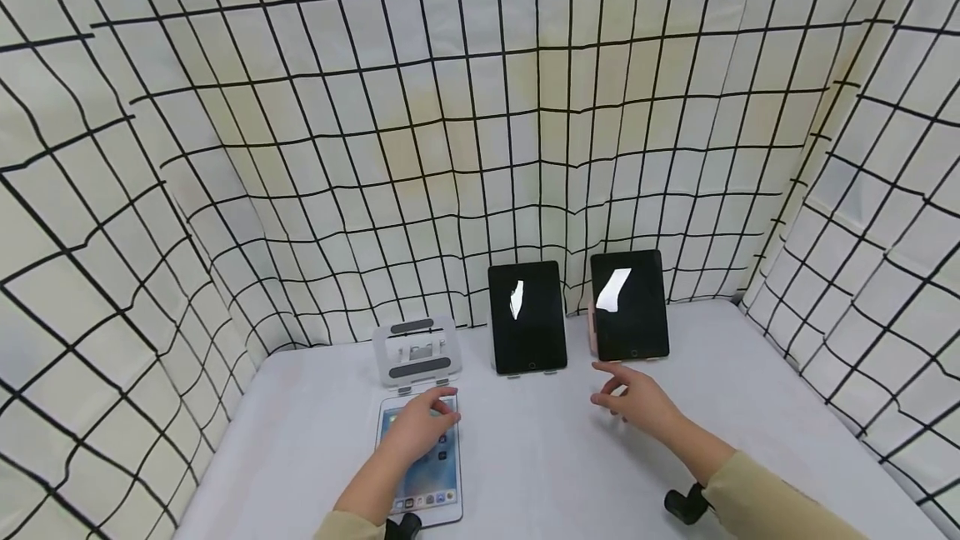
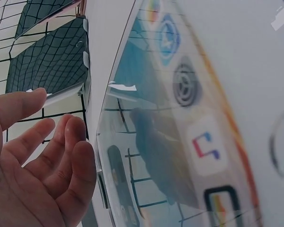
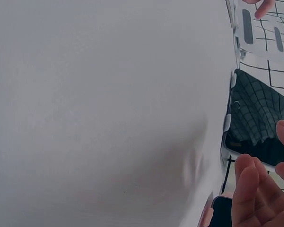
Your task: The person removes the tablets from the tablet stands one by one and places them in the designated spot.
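A white-framed tablet (image 1: pixel 442 473) with its screen lit lies flat on the table at the left. Over its upper part hovers my left hand (image 1: pixel 422 425), fingers loosely bent and nothing held; the left wrist view shows the lit app icons beside that hand (image 2: pixel 47 161). Just behind this tablet stands a light grey tablet stand (image 1: pixel 417 352) with dark pads. Two dark-screened tablets lean upright at the back, a middle one (image 1: pixel 528 319) and a right one (image 1: pixel 630 307). My right hand (image 1: pixel 636 397) is in the air in front of the right tablet, holding nothing, its fingers relaxed.
A white cloth covers the table (image 1: pixel 525 457). Behind and on both sides hang white curtains (image 1: pixel 495 132) with a black grid. Pinkish stand edges (image 1: pixel 593 332) show beside the right tablet. Dark wrist devices (image 1: pixel 686 505) sit under the sleeves.
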`<state>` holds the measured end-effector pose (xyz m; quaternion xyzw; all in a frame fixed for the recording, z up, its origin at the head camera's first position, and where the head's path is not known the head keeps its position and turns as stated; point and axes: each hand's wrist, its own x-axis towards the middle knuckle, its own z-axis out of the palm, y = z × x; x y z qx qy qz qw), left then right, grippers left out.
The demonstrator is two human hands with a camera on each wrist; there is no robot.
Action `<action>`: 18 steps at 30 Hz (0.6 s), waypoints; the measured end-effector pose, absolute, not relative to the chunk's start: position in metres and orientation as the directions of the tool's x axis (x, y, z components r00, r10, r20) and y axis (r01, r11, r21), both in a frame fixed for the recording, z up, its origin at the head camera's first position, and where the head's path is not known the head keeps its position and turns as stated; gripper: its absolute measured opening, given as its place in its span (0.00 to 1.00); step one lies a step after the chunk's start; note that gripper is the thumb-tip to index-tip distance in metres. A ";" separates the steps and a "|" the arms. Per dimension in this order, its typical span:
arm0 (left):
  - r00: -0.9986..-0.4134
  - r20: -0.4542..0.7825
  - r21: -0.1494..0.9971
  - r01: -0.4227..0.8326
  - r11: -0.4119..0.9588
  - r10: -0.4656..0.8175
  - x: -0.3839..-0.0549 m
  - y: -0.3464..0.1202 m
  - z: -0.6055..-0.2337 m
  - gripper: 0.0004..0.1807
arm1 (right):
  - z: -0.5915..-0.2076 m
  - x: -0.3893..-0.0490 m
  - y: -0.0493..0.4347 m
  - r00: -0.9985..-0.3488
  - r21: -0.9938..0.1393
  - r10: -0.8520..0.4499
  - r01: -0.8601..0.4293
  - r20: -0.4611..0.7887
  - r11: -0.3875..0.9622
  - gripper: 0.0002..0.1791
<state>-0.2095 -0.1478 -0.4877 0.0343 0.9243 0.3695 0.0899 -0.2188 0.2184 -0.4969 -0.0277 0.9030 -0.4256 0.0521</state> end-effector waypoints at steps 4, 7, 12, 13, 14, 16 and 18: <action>-0.982 -0.133 0.694 0.007 0.720 0.138 -0.212 -0.143 -0.486 0.26 | -0.502 -0.222 0.220 -0.995 -0.758 -0.080 -0.005 -0.062 0.653 0.33; -0.981 -0.133 0.693 0.009 0.721 0.140 -0.213 -0.139 -0.485 0.25 | -0.502 -0.224 0.222 -0.996 -0.750 -0.066 -0.001 -0.058 0.662 0.33; -0.985 -0.121 0.682 0.009 0.732 0.124 -0.213 -0.137 -0.485 0.25 | -0.502 -0.228 0.219 -0.997 -0.751 -0.061 0.000 -0.053 0.660 0.34; -0.986 -0.120 0.679 0.003 0.734 0.116 -0.213 -0.137 -0.486 0.25 | -0.503 -0.229 0.218 -0.997 -0.752 -0.064 -0.005 -0.050 0.659 0.34; -0.987 -0.121 0.681 -0.002 0.733 0.110 -0.213 -0.136 -0.486 0.25 | -0.504 -0.229 0.216 -0.997 -0.750 -0.069 -0.011 -0.046 0.662 0.34; -0.988 -0.118 0.682 -0.008 0.731 0.099 -0.214 -0.135 -0.486 0.25 | -0.504 -0.231 0.214 -0.997 -0.751 -0.068 -0.013 -0.043 0.661 0.34; -0.989 -0.115 0.691 -0.011 0.723 0.094 -0.216 -0.132 -0.487 0.26 | -0.504 -0.232 0.213 -0.998 -0.751 -0.053 -0.002 -0.044 0.660 0.35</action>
